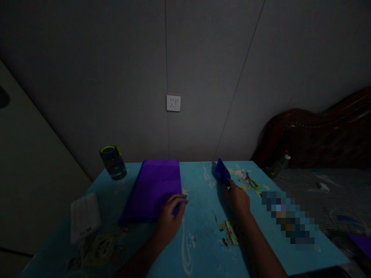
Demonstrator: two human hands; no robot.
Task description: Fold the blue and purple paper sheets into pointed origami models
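A purple sheet-like stack (160,179), perhaps paper or a folder, lies flat left of centre on the table. My left hand (171,212) rests over its lower right edge, thumb and fingertips drawn together. Whether a small thing is between those fingertips I cannot make out. To the right, my right hand (239,199) grips a folded blue piece of paper (222,171) by its near end. The blue paper stands up at a tilt from the table. Its lower end is hidden by the fingers. Green-handled scissors (254,184) lie just right of that hand.
A blue patterned cloth (199,239) covers the table. At the left stand a dark water bottle (113,164) and a white block-shaped device (85,217). A pixelated item (286,218) lies at the right. Beyond are a bed (319,181), a clear bottle (281,165) and a wall socket (173,103).
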